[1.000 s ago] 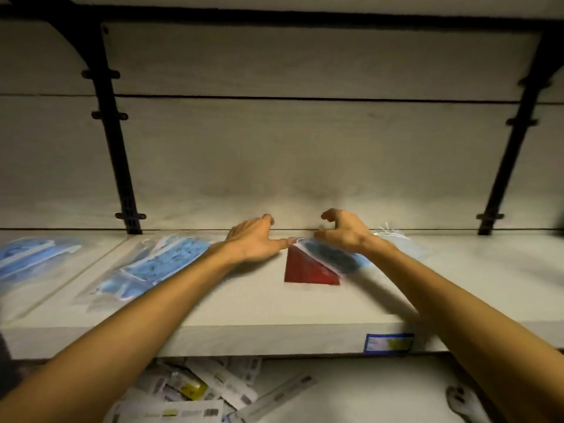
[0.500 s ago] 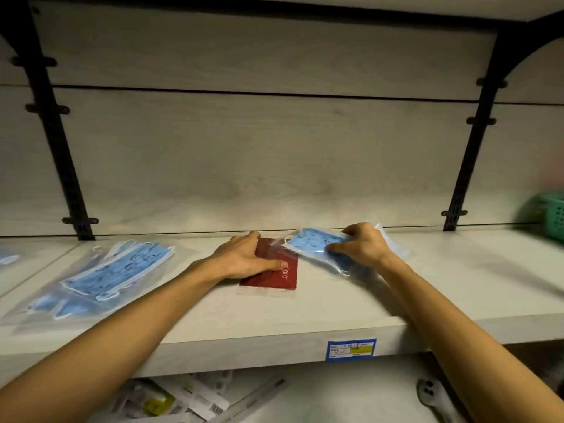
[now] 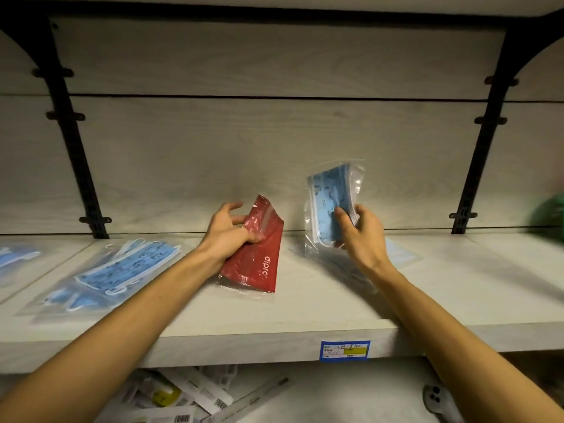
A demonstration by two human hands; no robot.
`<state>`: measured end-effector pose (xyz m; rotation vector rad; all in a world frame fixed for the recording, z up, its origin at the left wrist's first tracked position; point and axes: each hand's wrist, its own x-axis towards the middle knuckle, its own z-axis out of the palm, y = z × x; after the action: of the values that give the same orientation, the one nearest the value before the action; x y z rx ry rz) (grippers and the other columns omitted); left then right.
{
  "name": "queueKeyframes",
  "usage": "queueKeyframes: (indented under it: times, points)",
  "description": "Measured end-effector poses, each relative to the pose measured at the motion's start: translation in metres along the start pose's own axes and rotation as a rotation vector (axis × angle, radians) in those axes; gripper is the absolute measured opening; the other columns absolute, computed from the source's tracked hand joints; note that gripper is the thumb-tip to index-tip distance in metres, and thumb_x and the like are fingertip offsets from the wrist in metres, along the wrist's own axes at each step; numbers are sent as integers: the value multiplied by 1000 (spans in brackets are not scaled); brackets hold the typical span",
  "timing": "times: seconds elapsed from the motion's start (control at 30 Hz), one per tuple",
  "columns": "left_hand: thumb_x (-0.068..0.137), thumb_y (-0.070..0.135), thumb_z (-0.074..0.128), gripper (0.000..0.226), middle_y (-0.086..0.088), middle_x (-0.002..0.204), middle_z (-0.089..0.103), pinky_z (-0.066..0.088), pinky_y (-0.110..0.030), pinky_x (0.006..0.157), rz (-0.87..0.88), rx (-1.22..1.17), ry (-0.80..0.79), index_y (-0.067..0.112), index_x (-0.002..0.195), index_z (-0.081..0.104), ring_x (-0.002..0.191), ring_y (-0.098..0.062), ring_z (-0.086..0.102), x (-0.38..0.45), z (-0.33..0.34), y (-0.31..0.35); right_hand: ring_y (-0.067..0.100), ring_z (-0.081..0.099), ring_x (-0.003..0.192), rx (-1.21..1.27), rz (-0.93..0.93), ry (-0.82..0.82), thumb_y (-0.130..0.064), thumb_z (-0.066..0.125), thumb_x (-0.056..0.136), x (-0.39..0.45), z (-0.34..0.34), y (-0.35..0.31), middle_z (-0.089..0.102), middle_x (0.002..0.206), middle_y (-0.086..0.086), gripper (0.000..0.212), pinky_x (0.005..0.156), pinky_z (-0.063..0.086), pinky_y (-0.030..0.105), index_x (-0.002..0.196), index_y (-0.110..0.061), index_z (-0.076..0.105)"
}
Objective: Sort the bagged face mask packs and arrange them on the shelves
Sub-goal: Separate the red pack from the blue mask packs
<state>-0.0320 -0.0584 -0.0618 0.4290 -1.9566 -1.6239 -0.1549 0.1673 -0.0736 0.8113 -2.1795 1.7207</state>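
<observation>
Left hand [image 3: 227,236] had its fingers curled round a glossy red plastic mask pouch [image 3: 259,257], tilted up off the pale wooden shelf [image 3: 305,309]. Right hand [image 3: 361,236] gripped a clear bag of blue patterned face masks [image 3: 328,206], held upright just right of it.

On the shelf [image 3: 305,309], a bagged mask pack [image 3: 122,267] lies flat at the left, with another pack [image 3: 15,259] at the far left edge. At the middle, the left hand [image 3: 227,236] holds a "diora" pouch [image 3: 259,257] tilted up, its lower end near the shelf. Just right of it, the right hand [image 3: 363,236] holds a bagged mask pack [image 3: 331,206] upright above another pack [image 3: 399,254] lying flat. A price label [image 3: 345,350] sits on the shelf's front edge. Below, barcoded packs [image 3: 195,398] lie scattered.
</observation>
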Motion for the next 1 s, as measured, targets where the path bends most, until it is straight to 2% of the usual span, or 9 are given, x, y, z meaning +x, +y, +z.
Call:
queueKeyframes:
  times: [0.1, 0.17, 0.23, 0.33, 0.47, 0.6, 0.7, 0.87, 1.0]
  points:
    - [77, -9, 78, 63, -7, 113, 73, 63, -33, 67, -17, -202, 154, 10, 133, 55, 92, -21, 74, -12, -15, 5, 16, 74, 74, 141, -6, -35, -28, 58, 100, -1, 4, -8, 74, 97, 8, 19, 63, 61, 36, 112, -15, 63]
    - [83, -4, 76, 48, -7, 110, 74, 62, -33, 74, 45, -140, 268, 8, 126, 60, 92, -20, 73, -23, -27, 6, 10, 74, 78, 316, 35, -52, -21, 63, 98, -2, 11, -17, 73, 98, 2, 18, 60, 59, 24, 115, -15, 61]
    - [85, 1, 75, 37, -7, 107, 74, 61, -30, 76, 110, -109, 331, 9, 119, 63, 88, -15, 74, -38, -43, 8, 7, 74, 73, 440, 98, -74, -12, 68, 93, -8, 24, -32, 73, 96, 0, 24, 58, 57, 21, 116, -10, 60]
    - [93, 11, 70, 24, -4, 109, 75, 57, -20, 73, 196, -169, 384, 16, 115, 64, 88, -6, 74, -61, -70, 15, 10, 73, 68, 568, 126, -137, -3, 68, 89, -31, 52, -58, 75, 89, 3, 26, 55, 56, 23, 115, 0, 63]
    - [101, 27, 60, 15, 2, 112, 75, 58, -30, 83, 350, -173, 431, 28, 115, 64, 103, -16, 72, -109, -109, 24, 10, 75, 83, 670, 41, -225, -2, 66, 92, -84, 91, -96, 79, 93, -6, 23, 66, 57, 18, 115, -6, 64]
    - [101, 37, 56, 14, 8, 109, 74, 62, -35, 81, 466, 3, 419, 49, 107, 61, 98, -14, 73, -173, -163, 23, 11, 75, 88, 721, -28, -276, -4, 67, 93, -142, 130, -137, 78, 99, -11, 26, 66, 58, 19, 117, -10, 61]
    - [102, 36, 56, 12, 12, 107, 73, 60, -25, 77, 548, 110, 445, 42, 111, 60, 95, -9, 73, -223, -220, 21, 7, 75, 84, 713, -49, -243, -4, 68, 91, -195, 166, -165, 77, 97, -10, 28, 62, 58, 18, 118, -10, 60]
    - [103, 25, 56, 15, 17, 102, 72, 55, -16, 76, 471, 232, 464, 34, 114, 59, 92, -1, 70, -298, -331, -11, 12, 75, 90, 692, -36, -354, -7, 68, 92, -292, 242, -215, 76, 103, -15, 34, 65, 60, 23, 120, -24, 59]
    - [100, 18, 56, 22, 16, 103, 71, 52, -15, 75, 275, 179, 553, 33, 115, 55, 90, 5, 67, -334, -425, -29, 22, 75, 90, 698, 114, -504, -5, 68, 91, -344, 309, -256, 78, 102, -3, 30, 65, 61, 29, 116, -21, 63]
